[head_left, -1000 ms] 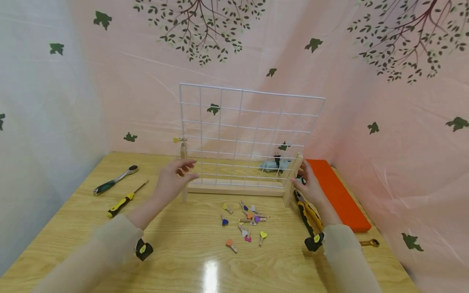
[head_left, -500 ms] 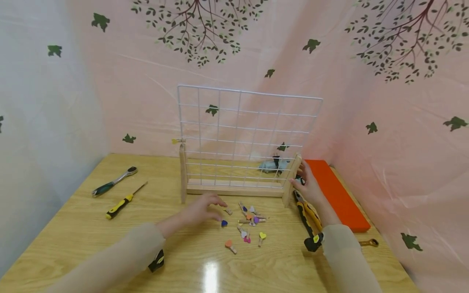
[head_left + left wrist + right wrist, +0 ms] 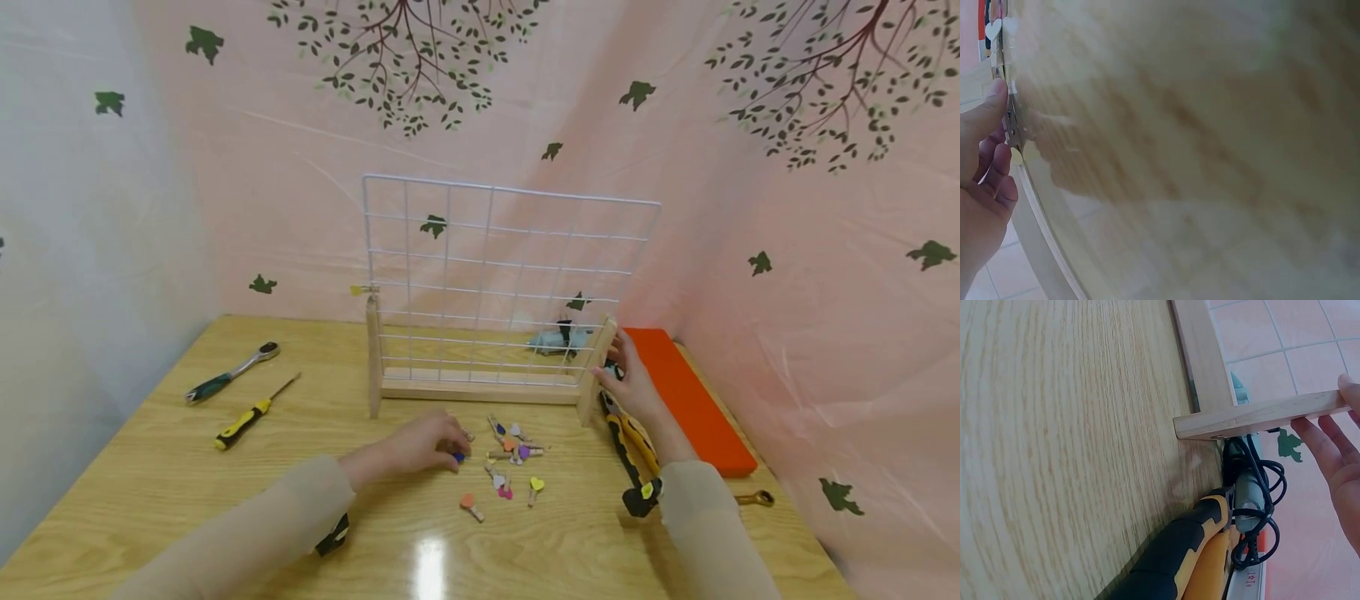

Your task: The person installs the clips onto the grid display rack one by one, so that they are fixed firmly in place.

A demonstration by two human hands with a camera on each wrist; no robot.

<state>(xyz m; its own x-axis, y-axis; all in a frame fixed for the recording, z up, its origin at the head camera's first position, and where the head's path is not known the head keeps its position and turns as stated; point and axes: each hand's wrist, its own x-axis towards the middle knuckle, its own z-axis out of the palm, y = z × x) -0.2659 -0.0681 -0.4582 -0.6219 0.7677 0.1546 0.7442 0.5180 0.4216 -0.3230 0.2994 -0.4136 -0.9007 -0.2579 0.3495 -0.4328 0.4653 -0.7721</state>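
A white wire grid (image 3: 491, 250) stands upright in a wooden stand (image 3: 480, 388). My right hand (image 3: 628, 379) grips the stand's right post, thumb on one side and fingers on the other, as the right wrist view shows at the post (image 3: 1260, 415). On the table, my left hand (image 3: 420, 443) has its thumb and fingertips around a small wooden clothespin with a blue heart (image 3: 459, 457); the fingers hide most of it. In the left wrist view, a clothespin with a metal spring (image 3: 1012, 125) shows beside those fingers. A yellow-heart clothespin (image 3: 356, 290) is clipped at the grid's left edge.
Several heart clothespins (image 3: 510, 447) lie right of my left hand. A ratchet (image 3: 232, 372) and screwdriver (image 3: 243, 423) lie left. Yellow-black pliers (image 3: 628, 442), an orange box (image 3: 693, 400) and a wrench (image 3: 756, 497) lie right. A glue gun (image 3: 558, 339) with coiled cord is behind the grid.
My left hand has left the grid's left side, come down and right to the loose clothespins, and closed its fingers around the blue-heart one. My right hand keeps its grip on the post.
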